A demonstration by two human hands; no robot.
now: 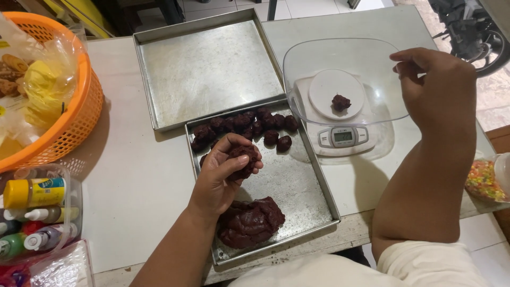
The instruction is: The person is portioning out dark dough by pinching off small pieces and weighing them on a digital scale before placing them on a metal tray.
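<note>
My left hand (223, 170) is curled around a lump of dark brown dough (243, 158) above a metal tray (308, 180). A big mass of the same dough (249, 220) lies at the tray's near end, and several small dough balls (249, 125) line its far end. My right hand (438, 87) hovers at the right rim of a clear plastic bowl (319, 58) standing on a white kitchen scale (342, 135). It holds nothing, with thumb and fingers close together. One small dough piece (340, 102) sits in the bowl.
A second, bare metal tray (207, 69) lies behind the first. An orange basket (79, 117) with bagged items stands at the far left, a clear box of small coloured bottles (37, 212) below it. A container of coloured sprinkles (486, 180) sits at the right table edge.
</note>
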